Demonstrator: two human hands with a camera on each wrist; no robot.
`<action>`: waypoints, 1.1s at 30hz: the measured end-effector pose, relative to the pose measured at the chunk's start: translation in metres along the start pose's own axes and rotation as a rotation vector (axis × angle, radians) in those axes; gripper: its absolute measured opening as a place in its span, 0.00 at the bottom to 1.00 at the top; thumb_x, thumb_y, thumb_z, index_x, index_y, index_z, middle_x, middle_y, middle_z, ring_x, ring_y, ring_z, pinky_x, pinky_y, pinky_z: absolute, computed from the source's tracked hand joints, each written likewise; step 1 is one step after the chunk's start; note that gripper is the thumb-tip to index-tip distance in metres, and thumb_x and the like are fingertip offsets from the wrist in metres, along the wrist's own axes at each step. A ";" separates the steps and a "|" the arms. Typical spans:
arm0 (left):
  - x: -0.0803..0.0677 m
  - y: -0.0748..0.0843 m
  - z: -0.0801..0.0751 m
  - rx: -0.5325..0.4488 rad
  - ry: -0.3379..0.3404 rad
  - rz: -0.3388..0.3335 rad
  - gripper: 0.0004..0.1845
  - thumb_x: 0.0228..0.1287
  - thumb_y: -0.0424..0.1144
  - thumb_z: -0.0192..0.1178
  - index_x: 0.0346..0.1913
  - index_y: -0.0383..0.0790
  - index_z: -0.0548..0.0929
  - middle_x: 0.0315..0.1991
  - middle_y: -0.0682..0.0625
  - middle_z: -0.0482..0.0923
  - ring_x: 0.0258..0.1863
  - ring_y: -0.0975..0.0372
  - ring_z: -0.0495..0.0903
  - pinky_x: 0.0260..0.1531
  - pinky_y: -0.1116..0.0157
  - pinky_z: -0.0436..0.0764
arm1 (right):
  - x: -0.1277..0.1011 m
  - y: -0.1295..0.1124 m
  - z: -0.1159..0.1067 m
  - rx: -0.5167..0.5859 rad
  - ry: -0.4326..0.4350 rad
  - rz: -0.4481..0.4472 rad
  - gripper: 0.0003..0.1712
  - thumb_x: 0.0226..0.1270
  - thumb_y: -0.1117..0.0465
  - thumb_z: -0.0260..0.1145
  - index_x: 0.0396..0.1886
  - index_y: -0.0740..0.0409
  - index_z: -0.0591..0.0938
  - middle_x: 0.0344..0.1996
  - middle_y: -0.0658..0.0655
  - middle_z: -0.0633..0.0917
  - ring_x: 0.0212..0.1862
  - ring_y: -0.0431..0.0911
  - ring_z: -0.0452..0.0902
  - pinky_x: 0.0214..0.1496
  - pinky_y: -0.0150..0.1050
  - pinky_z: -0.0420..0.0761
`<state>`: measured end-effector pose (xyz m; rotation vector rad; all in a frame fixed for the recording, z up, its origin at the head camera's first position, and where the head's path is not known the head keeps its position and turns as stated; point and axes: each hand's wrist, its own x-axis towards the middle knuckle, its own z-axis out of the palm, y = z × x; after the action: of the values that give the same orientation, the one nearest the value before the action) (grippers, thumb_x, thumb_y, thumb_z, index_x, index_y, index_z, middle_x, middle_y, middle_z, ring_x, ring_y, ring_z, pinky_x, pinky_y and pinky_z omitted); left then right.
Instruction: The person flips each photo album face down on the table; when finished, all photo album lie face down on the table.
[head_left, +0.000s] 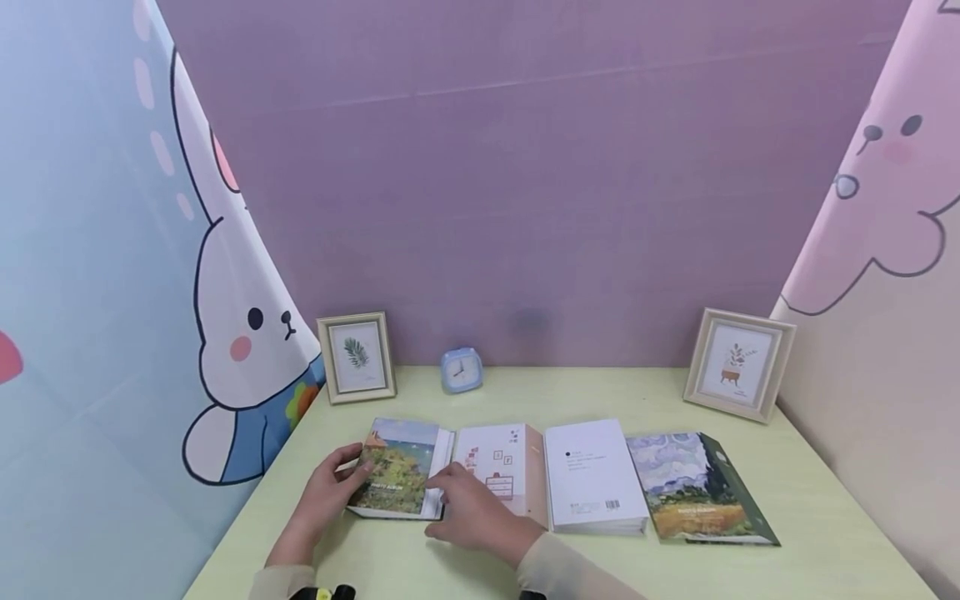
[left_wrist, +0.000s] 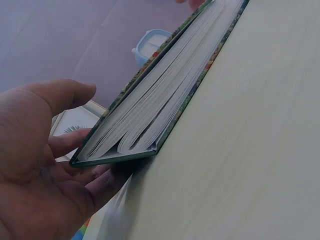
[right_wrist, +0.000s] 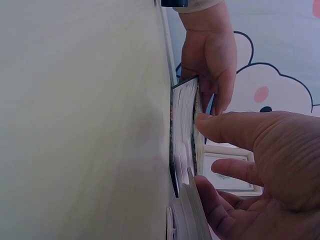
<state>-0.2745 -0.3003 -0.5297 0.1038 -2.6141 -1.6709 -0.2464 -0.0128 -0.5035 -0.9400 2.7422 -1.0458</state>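
A photo album with a seaside painting on its cover point(head_left: 397, 467) lies at the left end of a row of albums. My left hand point(head_left: 330, 492) is at its left edge; in the left wrist view the fingers point(left_wrist: 102, 187) reach behind and beneath the spine corner, the thumb raised off the cover. White page edges point(left_wrist: 165, 85) face that camera. My right hand point(head_left: 476, 508) reaches across a pale album with furniture drawings point(head_left: 498, 454). In the right wrist view its thumb point(right_wrist: 215, 127) is at the painted album's cover edge, fingers spread, with a lower finger beside the neighbouring album.
Right of these lie a white album with a barcode point(head_left: 596, 479) and one with a field painting point(head_left: 690, 483). Behind stand a leaf picture frame point(head_left: 390, 358), a blue clock point(head_left: 461, 371) and a potted-plant frame point(head_left: 780, 358). Cloth walls point(head_left: 525, 183) border the table point(head_left: 585, 392).
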 end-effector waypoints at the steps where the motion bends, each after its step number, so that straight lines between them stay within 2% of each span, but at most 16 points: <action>1: 0.000 0.000 0.000 0.002 0.003 0.000 0.35 0.76 0.50 0.64 0.76 0.37 0.68 0.73 0.34 0.67 0.70 0.40 0.72 0.64 0.46 0.79 | 0.001 0.000 0.001 -0.002 0.001 0.001 0.38 0.52 0.57 0.84 0.65 0.58 0.83 0.53 0.52 0.78 0.43 0.36 0.77 0.42 0.28 0.80; 10: 0.000 0.000 0.002 0.022 0.022 0.002 0.31 0.77 0.44 0.64 0.75 0.35 0.70 0.71 0.33 0.70 0.67 0.39 0.75 0.61 0.48 0.82 | 0.007 -0.002 0.005 -0.002 -0.001 0.008 0.33 0.54 0.57 0.84 0.61 0.57 0.85 0.55 0.51 0.78 0.42 0.34 0.77 0.46 0.28 0.81; 17: 0.000 0.000 0.002 0.050 0.036 0.001 0.28 0.76 0.37 0.62 0.75 0.36 0.71 0.69 0.34 0.73 0.65 0.41 0.77 0.58 0.49 0.84 | 0.010 -0.001 0.007 0.005 -0.009 0.002 0.30 0.55 0.57 0.83 0.58 0.56 0.86 0.53 0.49 0.79 0.42 0.33 0.75 0.44 0.28 0.80; 25: -0.001 0.002 0.005 0.078 0.056 0.022 0.26 0.77 0.37 0.62 0.74 0.38 0.73 0.69 0.36 0.74 0.62 0.44 0.80 0.56 0.51 0.85 | 0.011 0.001 0.010 -0.038 0.007 -0.026 0.22 0.57 0.57 0.83 0.53 0.51 0.90 0.52 0.47 0.80 0.46 0.34 0.75 0.45 0.28 0.79; 33: -0.002 0.008 0.004 -0.004 0.077 0.028 0.26 0.77 0.37 0.62 0.74 0.40 0.74 0.70 0.39 0.74 0.61 0.48 0.80 0.51 0.64 0.85 | 0.010 -0.002 0.009 -0.042 0.000 -0.035 0.22 0.58 0.57 0.82 0.54 0.51 0.90 0.53 0.48 0.79 0.42 0.33 0.76 0.46 0.28 0.80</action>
<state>-0.2730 -0.2934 -0.5243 0.1289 -2.5442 -1.6297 -0.2513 -0.0244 -0.5079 -0.9968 2.7677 -0.9972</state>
